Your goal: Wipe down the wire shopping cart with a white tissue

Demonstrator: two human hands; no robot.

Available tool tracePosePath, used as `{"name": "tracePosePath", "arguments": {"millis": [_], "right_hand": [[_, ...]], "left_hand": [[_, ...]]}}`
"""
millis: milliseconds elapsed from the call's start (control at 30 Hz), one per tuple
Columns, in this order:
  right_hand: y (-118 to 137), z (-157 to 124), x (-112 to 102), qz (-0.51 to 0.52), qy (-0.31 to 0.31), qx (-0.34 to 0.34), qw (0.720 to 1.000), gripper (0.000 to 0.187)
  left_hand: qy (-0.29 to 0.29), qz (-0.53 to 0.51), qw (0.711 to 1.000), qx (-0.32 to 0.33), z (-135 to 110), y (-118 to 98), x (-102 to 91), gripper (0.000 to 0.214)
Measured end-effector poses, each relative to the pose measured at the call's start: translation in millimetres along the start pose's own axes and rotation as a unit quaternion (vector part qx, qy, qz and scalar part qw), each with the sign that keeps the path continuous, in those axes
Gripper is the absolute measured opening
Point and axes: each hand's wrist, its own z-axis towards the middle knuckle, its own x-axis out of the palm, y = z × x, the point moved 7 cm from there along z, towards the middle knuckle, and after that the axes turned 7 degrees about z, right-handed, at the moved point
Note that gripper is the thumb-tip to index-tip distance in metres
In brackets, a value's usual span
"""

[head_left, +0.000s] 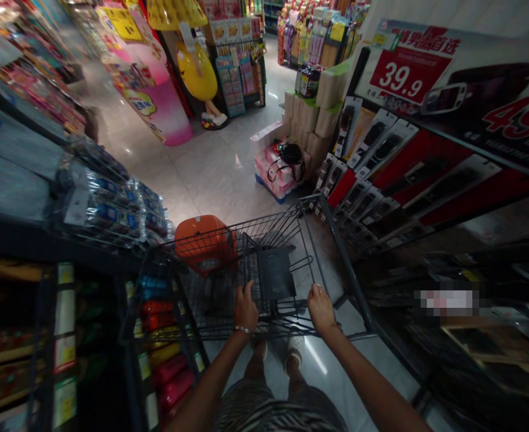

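Observation:
A dark wire shopping cart [313, 240] stands right in front of me, across the lower middle of the view. My left hand [246, 309] is curled at its wires, left of a dark flat panel [276, 273] in the cart. On the panel's right, my right hand [321, 308] is closed in a fist on the cart's wire frame. The fingers' undersides are hidden on both hands. An orange plastic stool [206, 240] shows through the wires at the left; whether it sits in the cart or beyond it I cannot tell.
Shelves with packaged goods [111, 210] stand close on the left. A rack of hanging belts [376, 150] lines the right. Ahead, tissue packs [276, 171] with a black bag [290, 154] on top stand on the floor, near a pink display [161, 108] and a yellow figure [197, 72].

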Motion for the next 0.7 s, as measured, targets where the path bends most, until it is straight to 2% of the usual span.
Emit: {"name": "tracePosePath", "arguments": {"millis": [200,333,433,533,700], "right_hand": [[1.3,-39.5,-2.3,0.000,0.015,0.016,1.000,0.034],[1.1,-66.0,-2.2,0.001,0.031,0.016,0.999,0.035],[-1.2,-72.0,-1.1,0.005,0.041,0.011,0.999,0.036],[-6.7,-54.3,-3.0,0.015,0.045,-0.003,0.999,0.033],[-20.3,12.3,-12.0,0.025,0.037,-0.011,0.999,0.029]], "left_hand": [[-0.031,-0.044,0.998,0.016,-16.4,2.0,-2.8,0.059],[-0.037,-0.060,0.997,-0.010,-30.5,9.0,-1.4,0.050],[-0.023,-0.060,0.997,-0.031,-37.5,13.0,2.2,0.047],[-0.004,-0.054,0.997,-0.051,-39.4,15.6,6.9,0.045],[0.017,-0.049,0.996,-0.073,-37.3,17.8,14.5,0.044]]}}
